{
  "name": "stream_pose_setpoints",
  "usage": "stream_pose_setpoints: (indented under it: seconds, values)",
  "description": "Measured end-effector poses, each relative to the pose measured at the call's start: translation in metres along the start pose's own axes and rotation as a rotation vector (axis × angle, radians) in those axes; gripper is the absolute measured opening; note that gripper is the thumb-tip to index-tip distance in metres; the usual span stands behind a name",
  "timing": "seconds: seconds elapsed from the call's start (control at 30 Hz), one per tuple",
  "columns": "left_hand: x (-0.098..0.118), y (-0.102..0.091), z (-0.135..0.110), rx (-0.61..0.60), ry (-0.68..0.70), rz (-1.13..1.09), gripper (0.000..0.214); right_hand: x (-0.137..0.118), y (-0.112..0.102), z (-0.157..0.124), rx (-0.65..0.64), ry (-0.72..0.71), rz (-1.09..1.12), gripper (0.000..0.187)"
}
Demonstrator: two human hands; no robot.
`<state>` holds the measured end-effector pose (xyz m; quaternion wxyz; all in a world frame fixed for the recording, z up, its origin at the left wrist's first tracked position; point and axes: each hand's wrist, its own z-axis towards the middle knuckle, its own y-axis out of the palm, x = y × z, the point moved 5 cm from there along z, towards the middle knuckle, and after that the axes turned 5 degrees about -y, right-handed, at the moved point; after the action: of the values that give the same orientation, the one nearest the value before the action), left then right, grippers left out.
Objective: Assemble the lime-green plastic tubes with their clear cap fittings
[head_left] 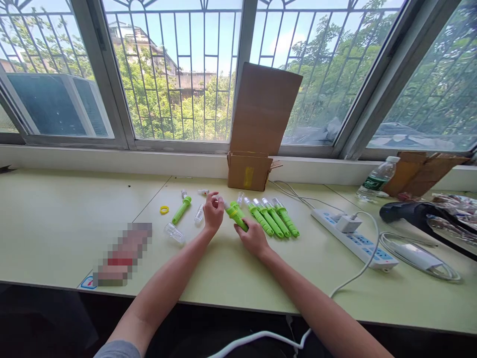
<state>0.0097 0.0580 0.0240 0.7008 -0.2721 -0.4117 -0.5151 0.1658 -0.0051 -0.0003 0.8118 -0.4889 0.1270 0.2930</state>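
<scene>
Near the middle of the table, a green plastic tube [237, 216] with a clear end is held at a slant. My right hand [253, 239] is closed around its lower part. At the upper end my left hand [213, 213] pinches the clear tip, partly hidden by the fingers. To the right several similar green tubes with clear tips [276, 219] lie side by side. Left of my hands are another green tube [182, 210], a clear plastic cup [174, 232], a small clear piece [199, 215] and a yellow ring [164, 210].
An open cardboard box [248, 171] stands at the back by the window. On the right are a white power strip [354, 238] with cables, a water bottle [378, 178] and a black curved object [406, 214]. A blurred-out item [124, 256] lies front left.
</scene>
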Motion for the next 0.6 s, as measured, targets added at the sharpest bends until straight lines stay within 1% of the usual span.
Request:
stream_pose_setpoints:
  seconds: [0.17,0.4,0.6]
  values:
    - [-0.0084,0.0018,0.0021,-0.030,-0.067,-0.065,0.022,0.0014,0.0002,-0.0004,0.001,0.005,0.001,0.022]
    - [-0.0100,0.0027,0.0024,-0.038,-0.060,-0.122,0.025,0.0020,0.0006,0.0008,0.011,0.004,0.004,0.021]
    - [-0.0114,0.0025,0.0022,-0.048,-0.071,-0.082,0.027,0.0031,0.0013,0.0009,-0.005,0.008,-0.004,0.021]
